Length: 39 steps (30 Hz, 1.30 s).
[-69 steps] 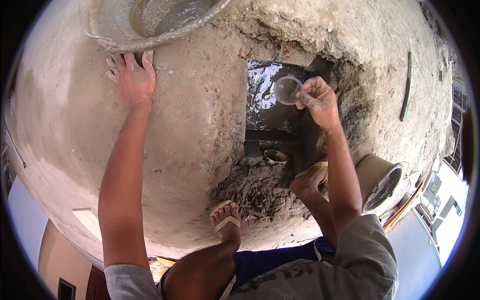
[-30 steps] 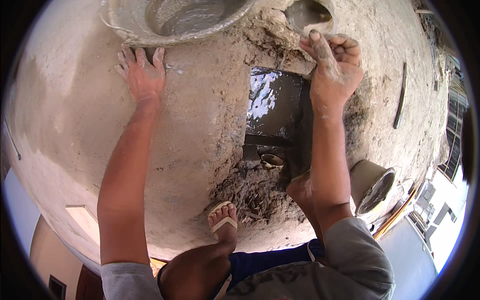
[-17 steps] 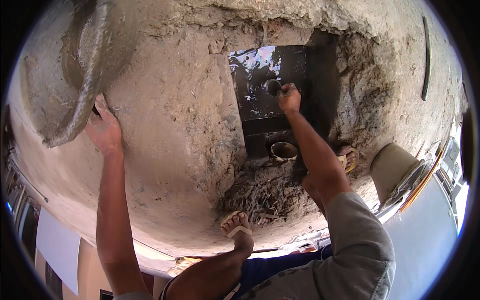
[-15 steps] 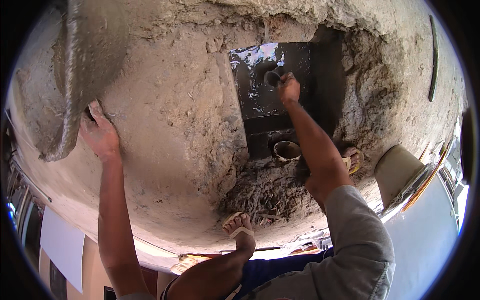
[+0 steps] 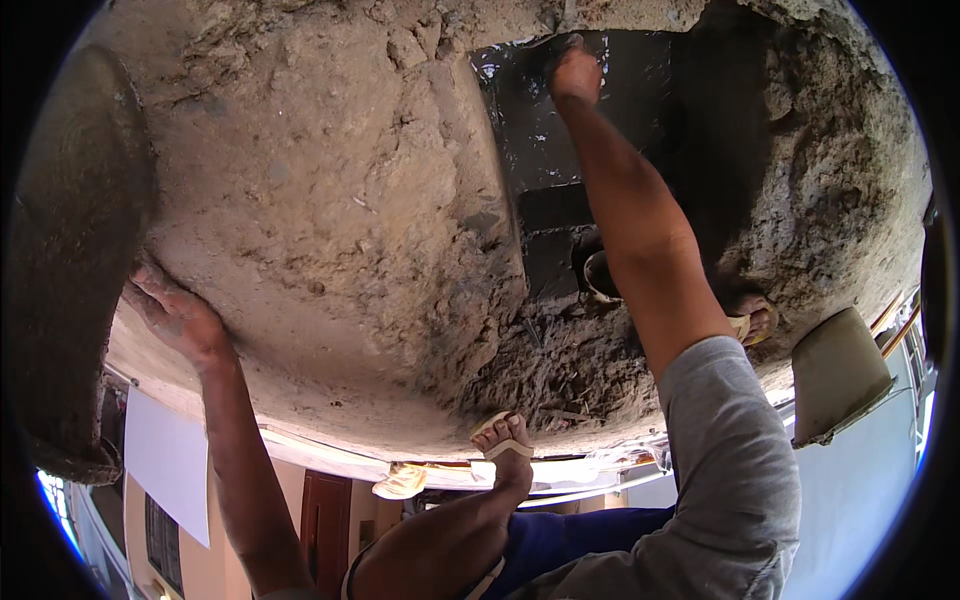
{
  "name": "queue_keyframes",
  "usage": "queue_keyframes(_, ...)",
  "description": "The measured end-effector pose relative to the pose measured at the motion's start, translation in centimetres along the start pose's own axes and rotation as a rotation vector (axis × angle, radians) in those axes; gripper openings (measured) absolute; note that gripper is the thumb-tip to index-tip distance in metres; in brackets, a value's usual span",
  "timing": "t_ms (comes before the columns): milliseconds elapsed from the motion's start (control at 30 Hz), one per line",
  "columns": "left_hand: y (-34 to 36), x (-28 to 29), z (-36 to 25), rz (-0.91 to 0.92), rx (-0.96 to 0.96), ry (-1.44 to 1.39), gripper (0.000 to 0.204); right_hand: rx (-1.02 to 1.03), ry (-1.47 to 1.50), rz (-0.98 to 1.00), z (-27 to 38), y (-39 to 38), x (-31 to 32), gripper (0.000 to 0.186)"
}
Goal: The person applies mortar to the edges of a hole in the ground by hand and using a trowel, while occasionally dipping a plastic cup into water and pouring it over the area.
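Observation:
My right arm reaches over a rectangular pit (image 5: 560, 202) with dark walls and murky, shiny liquid at its far end. At the far edge, my right hand (image 5: 577, 75) is closed round a small dark cup, now mostly hidden by the fingers and shadow. My left hand (image 5: 178, 318) rests on the ground at the left, fingers stretched out. Right beside its fingertips is a large grey, mud-caked bucket (image 5: 75, 220). A pale round pipe end (image 5: 600, 277) shows at the pit's near end, partly behind my right forearm.
Rough, crumbly earth (image 5: 820, 200) borders the pit on the right. My sandalled feet (image 5: 508, 436) stand at its near side, one left and one right. A tan bucket (image 5: 840, 375) lies at the right. A pale cloth-like item (image 5: 400, 481) lies behind my left foot.
My right hand has moved farther away, to the far edge of the pit, and the cup's round mouth no longer shows. The view has shifted; my left hand stays by the grey bucket.

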<state>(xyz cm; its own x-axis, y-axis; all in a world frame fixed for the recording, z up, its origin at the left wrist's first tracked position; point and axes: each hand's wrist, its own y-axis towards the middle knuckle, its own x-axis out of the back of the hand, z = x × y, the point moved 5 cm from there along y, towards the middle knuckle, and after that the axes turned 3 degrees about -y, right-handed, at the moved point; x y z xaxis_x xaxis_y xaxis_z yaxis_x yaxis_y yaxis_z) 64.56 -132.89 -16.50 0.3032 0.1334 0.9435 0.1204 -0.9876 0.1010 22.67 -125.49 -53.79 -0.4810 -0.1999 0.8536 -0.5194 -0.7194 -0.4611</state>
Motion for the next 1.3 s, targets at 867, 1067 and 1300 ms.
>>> queue_keyframes(867, 0.6, -0.1, 0.9, 0.001, -0.126, 0.045, 0.064, 0.380, -0.489, 0.839, -12.1, -16.0, -8.2, 0.031)
queue_keyframes(1067, 0.2, 0.4, 2.1, -0.037, 0.026, 0.131, 0.071, 0.591, -0.499, 0.712, -9.4, -14.5, 0.2, 0.023)
queue_keyframes(1300, -0.3, 0.0, 3.2, -0.107, 0.076, 0.267, 0.056, 0.214, 0.464, 0.880, 0.1, -14.9, 20.8, 0.010)
